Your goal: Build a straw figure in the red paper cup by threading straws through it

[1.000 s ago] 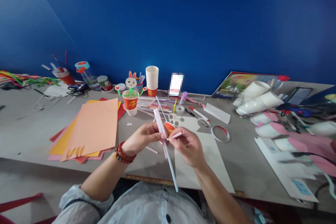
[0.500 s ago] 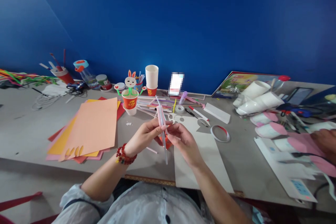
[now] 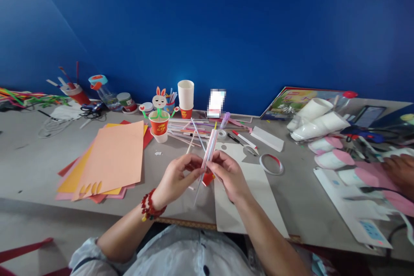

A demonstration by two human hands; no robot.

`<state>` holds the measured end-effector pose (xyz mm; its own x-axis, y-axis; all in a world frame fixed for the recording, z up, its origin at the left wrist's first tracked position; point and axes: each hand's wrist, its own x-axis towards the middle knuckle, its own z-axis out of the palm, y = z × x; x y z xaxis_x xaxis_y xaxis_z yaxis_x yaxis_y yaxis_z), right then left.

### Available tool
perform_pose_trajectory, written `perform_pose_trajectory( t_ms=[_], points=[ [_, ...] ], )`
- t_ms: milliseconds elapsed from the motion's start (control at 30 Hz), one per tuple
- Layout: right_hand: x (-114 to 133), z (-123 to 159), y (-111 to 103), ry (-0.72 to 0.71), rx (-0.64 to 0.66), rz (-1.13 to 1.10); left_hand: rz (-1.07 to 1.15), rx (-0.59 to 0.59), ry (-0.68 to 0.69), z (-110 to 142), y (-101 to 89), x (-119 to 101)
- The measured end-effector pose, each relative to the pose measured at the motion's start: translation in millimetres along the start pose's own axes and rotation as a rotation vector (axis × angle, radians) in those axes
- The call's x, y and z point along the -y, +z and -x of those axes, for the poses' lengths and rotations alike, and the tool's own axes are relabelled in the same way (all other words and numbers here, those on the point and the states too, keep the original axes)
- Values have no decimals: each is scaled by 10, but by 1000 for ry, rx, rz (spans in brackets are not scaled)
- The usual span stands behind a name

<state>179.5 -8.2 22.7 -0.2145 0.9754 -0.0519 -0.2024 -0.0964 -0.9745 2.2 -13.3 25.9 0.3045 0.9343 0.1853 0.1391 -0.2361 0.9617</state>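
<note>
A small bundle of thin pink and white sticks that look like straws [image 3: 211, 145] is held in front of me, tilted to the right at its top. My left hand [image 3: 181, 172] pinches its lower part from the left. From the other side, the closed thumb and fingers of my right hand [image 3: 228, 174] press on the same bundle. A thin grey end sticks out below the fingers. Under the hands lies an orange-red thing [image 3: 208, 178], mostly hidden. White paper [image 3: 252, 198] with a cut-out upper edge lies beneath my right hand.
Coloured paper sheets [image 3: 113, 151] are stacked on the left. Behind my hands stand a red cup with a rabbit figure [image 3: 159, 127], stacked cups [image 3: 186, 95] and loose straws [image 3: 181, 125]. A tape roll [image 3: 271, 164] and a power strip [image 3: 352, 207] lie right, near another person's hand [image 3: 399, 172].
The bundle has swung from leaning left to leaning right, and its top has moved right. My left hand has lowered slightly, its fingers now at the bundle's lower part.
</note>
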Motion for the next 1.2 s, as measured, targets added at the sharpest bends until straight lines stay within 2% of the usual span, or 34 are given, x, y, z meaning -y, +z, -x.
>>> perform_pose_trajectory(
  t_ms=[200,333,467,567,633,700,833,900,1000,1100,1200],
  points=[
    [13,-44,-42,-93,15,123,-242,-56,156,33,19,-69],
    [39,-57,-99,-59,39,228,-352,-158,281,53,38,-57],
    [121,-84,-176,-2,148,212,-394,-84,411,31,-45,-61],
    [181,-117,-213,56,314,170,-380,-47,449,-33,-147,-92],
    [196,-133,-213,86,414,156,-342,-48,435,-85,-182,-101],
    [188,-139,-200,93,436,147,-213,-61,383,-125,-167,-81],
    [140,-124,-172,70,327,94,319,-142,127,-127,-25,24],
    [123,-114,-165,35,258,78,487,-164,5,-97,49,74],
    [125,-101,-159,-21,231,97,571,-185,-87,-72,107,106],
    [155,-87,-157,-12,327,151,551,-164,-89,-99,89,86],
    [189,-82,-171,8,400,229,459,-79,-98,-148,40,41]
  ],
)
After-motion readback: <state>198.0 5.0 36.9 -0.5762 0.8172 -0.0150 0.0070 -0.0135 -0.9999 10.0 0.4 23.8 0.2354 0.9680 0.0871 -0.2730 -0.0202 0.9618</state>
